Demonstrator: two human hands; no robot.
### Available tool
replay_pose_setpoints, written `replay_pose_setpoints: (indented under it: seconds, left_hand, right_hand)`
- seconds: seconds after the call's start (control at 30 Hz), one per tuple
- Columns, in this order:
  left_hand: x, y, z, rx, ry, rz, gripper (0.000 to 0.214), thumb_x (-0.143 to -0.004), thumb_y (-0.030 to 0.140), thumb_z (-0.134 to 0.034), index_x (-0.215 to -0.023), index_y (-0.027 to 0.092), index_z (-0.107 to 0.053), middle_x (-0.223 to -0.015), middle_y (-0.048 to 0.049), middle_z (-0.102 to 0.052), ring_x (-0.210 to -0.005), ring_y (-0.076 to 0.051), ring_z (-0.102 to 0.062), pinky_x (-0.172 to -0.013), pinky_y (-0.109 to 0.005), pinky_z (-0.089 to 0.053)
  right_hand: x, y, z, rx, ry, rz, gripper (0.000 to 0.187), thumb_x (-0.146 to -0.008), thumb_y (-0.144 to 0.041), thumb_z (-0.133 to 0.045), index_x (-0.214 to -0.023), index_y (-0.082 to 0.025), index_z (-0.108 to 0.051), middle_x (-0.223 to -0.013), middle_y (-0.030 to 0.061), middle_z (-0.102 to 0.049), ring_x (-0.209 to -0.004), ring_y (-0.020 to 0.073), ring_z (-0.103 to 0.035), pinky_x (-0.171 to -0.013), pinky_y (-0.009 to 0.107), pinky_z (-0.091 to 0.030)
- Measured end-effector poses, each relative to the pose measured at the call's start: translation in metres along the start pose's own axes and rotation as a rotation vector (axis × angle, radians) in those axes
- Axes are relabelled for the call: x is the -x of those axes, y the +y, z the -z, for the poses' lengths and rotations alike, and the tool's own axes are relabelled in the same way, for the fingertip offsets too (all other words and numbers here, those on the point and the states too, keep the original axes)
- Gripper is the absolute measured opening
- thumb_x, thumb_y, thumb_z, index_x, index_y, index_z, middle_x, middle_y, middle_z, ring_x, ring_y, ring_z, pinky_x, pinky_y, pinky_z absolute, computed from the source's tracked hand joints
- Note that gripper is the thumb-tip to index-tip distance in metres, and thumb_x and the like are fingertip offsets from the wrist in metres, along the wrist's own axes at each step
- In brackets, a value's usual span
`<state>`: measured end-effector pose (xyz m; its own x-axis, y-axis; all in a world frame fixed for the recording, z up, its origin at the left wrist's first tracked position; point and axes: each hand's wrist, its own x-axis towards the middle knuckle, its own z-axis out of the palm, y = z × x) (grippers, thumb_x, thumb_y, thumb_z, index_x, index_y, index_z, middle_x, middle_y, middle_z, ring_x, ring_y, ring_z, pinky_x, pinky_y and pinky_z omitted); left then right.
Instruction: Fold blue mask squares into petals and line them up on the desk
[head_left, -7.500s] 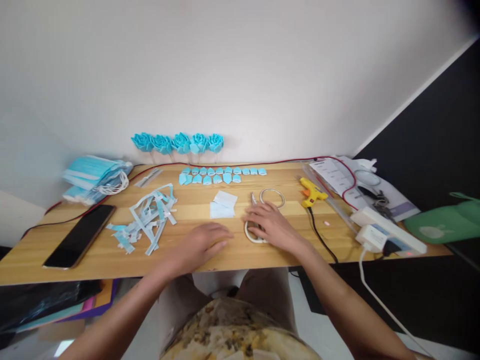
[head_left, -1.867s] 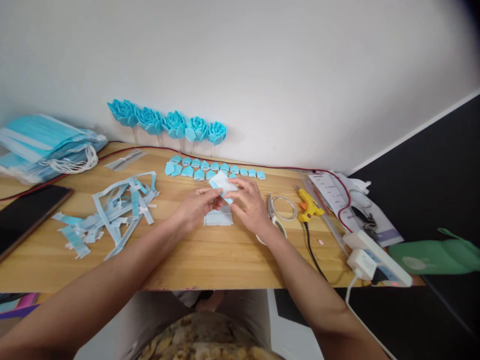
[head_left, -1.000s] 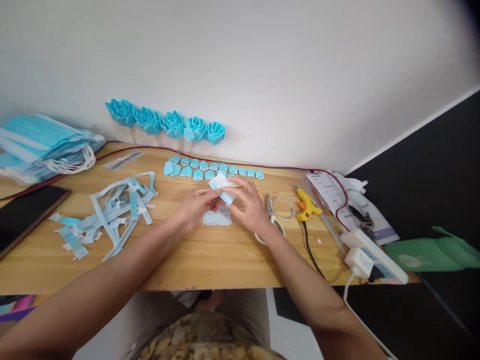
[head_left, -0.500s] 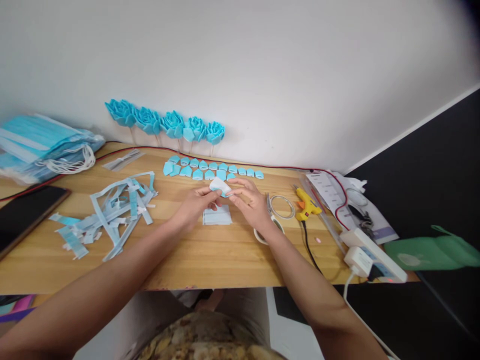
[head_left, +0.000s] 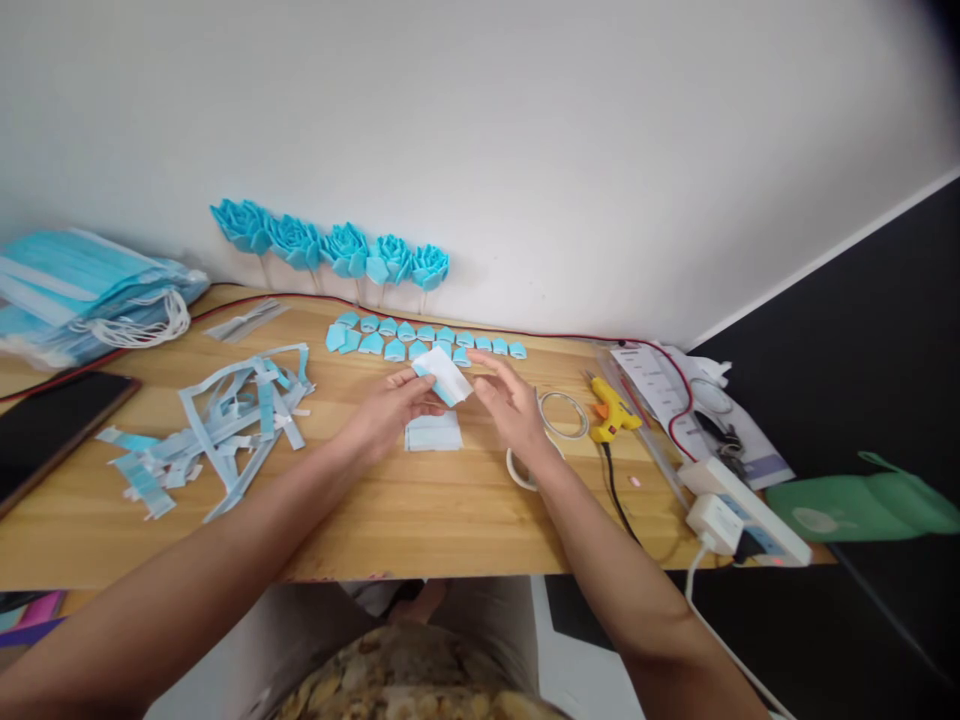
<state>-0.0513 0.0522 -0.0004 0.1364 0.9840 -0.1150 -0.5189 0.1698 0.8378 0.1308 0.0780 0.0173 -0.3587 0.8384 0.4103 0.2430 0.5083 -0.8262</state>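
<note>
Square, in left hand; bag, sleeve, bottle, strip about the desk.
Left hand point(head_left: 390, 408): thumb and fingers pinched on the white-and-blue square point(head_left: 445, 375), raised above the desk point(head_left: 420, 530) near a lower pile point(head_left: 433, 434). Right hand point(head_left: 514, 405): thumb and fingers parted, at the square's right corner; contact cannot be told. Bag point(head_left: 193, 284), clear: blue masks point(head_left: 82, 265), in or on it unclear. Sleeve point(head_left: 250, 319), clear: thin contents, too small to tell. Bottle point(head_left: 862, 507), green: contents hidden. Strip point(head_left: 776, 535): white plug point(head_left: 716, 522), black plug point(head_left: 750, 547) seated.
</note>
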Motion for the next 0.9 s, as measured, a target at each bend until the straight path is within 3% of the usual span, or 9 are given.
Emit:
replay_pose_setpoints:
  seconds: [0.13, 0.23, 0.3, 0.43, 0.53, 0.67, 0.77, 0.9]
  left_hand:
    - [0.002, 0.0, -0.003, -0.202, 0.023, -0.012, 0.024, -0.068, 0.035, -0.076, -0.078, 0.014, -0.069, -0.068, -0.0027, -0.067, -0.062, -0.014, -0.06, -0.066, -0.031, -0.05]
    - [0.003, 0.002, -0.007, -0.296, 0.041, -0.039, 0.021, -0.066, 0.033, -0.076, -0.073, 0.015, -0.069, -0.063, 0.0, -0.064, -0.059, -0.013, -0.057, -0.065, -0.03, -0.05]
    - [0.003, 0.004, -0.009, -0.309, 0.048, -0.059, 0.021, -0.066, 0.033, -0.076, -0.074, 0.015, -0.07, -0.065, 0.0003, -0.064, -0.06, -0.013, -0.057, -0.065, -0.029, -0.05]
    - [0.002, 0.003, -0.007, -0.238, 0.046, -0.055, 0.027, -0.068, 0.035, -0.075, -0.084, 0.013, -0.071, -0.078, -0.0031, -0.07, -0.068, -0.015, -0.061, -0.073, -0.032, -0.051]
    - [0.0, 0.001, -0.004, -0.12, 0.032, -0.065, 0.032, -0.07, 0.035, -0.075, -0.092, 0.012, -0.07, -0.085, -0.0053, -0.071, -0.075, -0.017, -0.063, -0.078, -0.033, -0.05]
    - [0.0, 0.002, -0.004, -0.004, 0.021, -0.078, 0.029, -0.072, 0.033, -0.075, -0.092, 0.012, -0.071, -0.081, -0.0045, -0.07, -0.076, -0.016, -0.062, -0.08, -0.033, -0.05]
    - [0.002, 0.002, -0.006, 0.044, 0.007, -0.079, 0.026, -0.072, 0.031, -0.076, -0.089, 0.012, -0.071, -0.08, -0.0043, -0.07, -0.076, -0.016, -0.062, -0.082, -0.035, -0.049]
    - [0.003, 0.001, -0.008, 0.046, -0.001, -0.048, 0.027, -0.071, 0.03, -0.076, -0.09, 0.012, -0.071, -0.082, -0.0043, -0.07, -0.075, -0.016, -0.062, -0.082, -0.035, -0.049]
  right_hand:
    - [-0.001, 0.009, -0.003, -0.158, -0.001, -0.162, 0.033, -0.086, -0.037, -0.058, -0.117, -0.026, -0.061, -0.106, 0.0045, -0.067, -0.096, 0.018, -0.063, -0.083, 0.032, -0.051]
    - [-0.001, 0.017, -0.009, -0.157, 0.002, -0.174, 0.038, -0.08, -0.031, -0.064, -0.117, -0.024, -0.061, -0.082, 0.0006, -0.064, -0.073, 0.0142, -0.06, -0.068, 0.028, -0.05]
    - [0.0, 0.02, -0.011, -0.13, 0.044, -0.14, 0.037, -0.081, -0.028, -0.063, -0.118, -0.023, -0.06, -0.079, -0.0005, -0.062, -0.07, 0.013, -0.058, -0.068, 0.027, -0.05]
    - [0.001, 0.015, -0.008, 0.018, 0.113, -0.022, 0.035, -0.085, -0.025, -0.055, -0.12, -0.024, -0.058, -0.087, 0.0011, -0.064, -0.079, 0.0143, -0.06, -0.075, 0.03, -0.051]
    - [0.001, 0.008, -0.003, 0.182, 0.084, 0.177, 0.037, -0.086, -0.019, -0.051, -0.122, -0.026, -0.056, -0.106, 0.0049, -0.064, -0.1, 0.0192, -0.059, -0.086, 0.037, -0.05]
    - [-0.001, 0.005, 0.0, 0.415, -0.005, 0.42, 0.048, -0.081, -0.009, -0.051, -0.126, -0.028, -0.051, -0.125, 0.0068, -0.057, -0.121, 0.0238, -0.048, -0.105, 0.049, -0.038]
    - [-0.002, 0.007, -0.002, 0.502, -0.065, 0.472, 0.047, -0.081, -0.009, -0.053, -0.124, -0.028, -0.052, -0.132, 0.0066, -0.052, -0.128, 0.025, -0.042, -0.108, 0.052, -0.033]
    - [-0.002, 0.011, -0.004, 0.525, -0.104, 0.458, 0.025, -0.085, -0.015, -0.056, -0.105, -0.028, -0.063, -0.13, 0.0044, -0.054, -0.128, 0.0258, -0.041, -0.107, 0.051, -0.034]
